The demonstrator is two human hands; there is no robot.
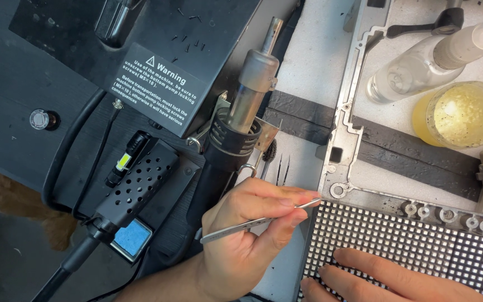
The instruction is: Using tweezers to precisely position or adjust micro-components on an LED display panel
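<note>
The left hand [241,235] is in the near middle of the view and its grip is closed on thin metal tweezers [252,222], pinched between the thumb and the first fingers. The tips of the tweezers point to the right and reach the far left corner of the LED panel [420,246], a flat board covered with a grid of small white squares, which lies at the near right on the surface. The right hand [375,277] rests flat on this panel with its fingers stretched out to the left, holding nothing; its grip is open. Just beyond the panel lies a grey metal frame [345,112] with small round holes. To the left of the hand stands a hot air gun [241,112] in its holder, and further left is a black perforated box [138,184] with a small blue sponge [131,237] near it. At the far right stand a clear bottle [415,70] and a glass of yellow liquid [459,114].
</note>
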